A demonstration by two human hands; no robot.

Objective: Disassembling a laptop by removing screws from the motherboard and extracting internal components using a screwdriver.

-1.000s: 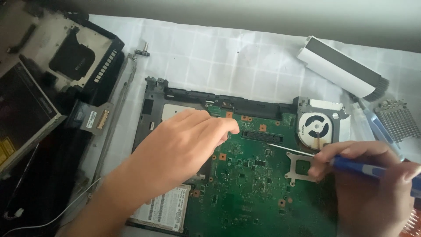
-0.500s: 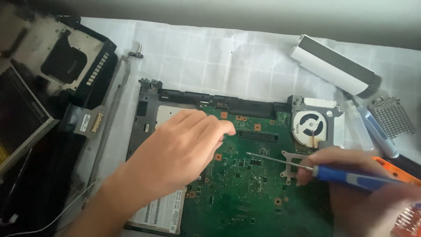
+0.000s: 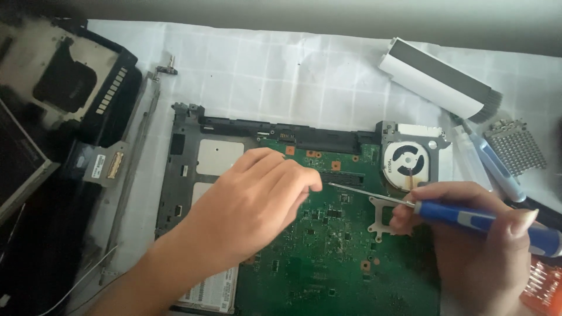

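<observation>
The dark grey plastic laptop base chassis (image 3: 187,175) lies on a white gridded work mat (image 3: 263,64), and the green printed circuit board (image 3: 328,251) sits seated in it, covering its centre and right portion. The left hand (image 3: 257,205) rests palm-down on the board with its fingers loosely curled; it grips nothing, and the fingertips bear on the board near the dark slot connector (image 3: 345,178). The right hand (image 3: 468,246) is closed around the blue-handled precision screwdriver (image 3: 468,217), whose thin steel shaft runs leftward, the tip lying just beside the left fingertips.

For sound work, keep the shaft in line with the fastener axis and apply light downward pressure; the low slant shown invites slipping (the exact screw under the tip cannot be made out). Steady the board with the left hand, clear of the small surface components.

At the chassis's upper right corner is the round cooling fan in a silver housing (image 3: 408,161). A white-and-grey rectangular cover strip (image 3: 436,79), a second blue-handled tool (image 3: 497,167) and a finned metal heatsink (image 3: 515,146) lie near the right forearm and limit its swing. A black removed laptop panel (image 3: 64,82) lies well apart to the left.
</observation>
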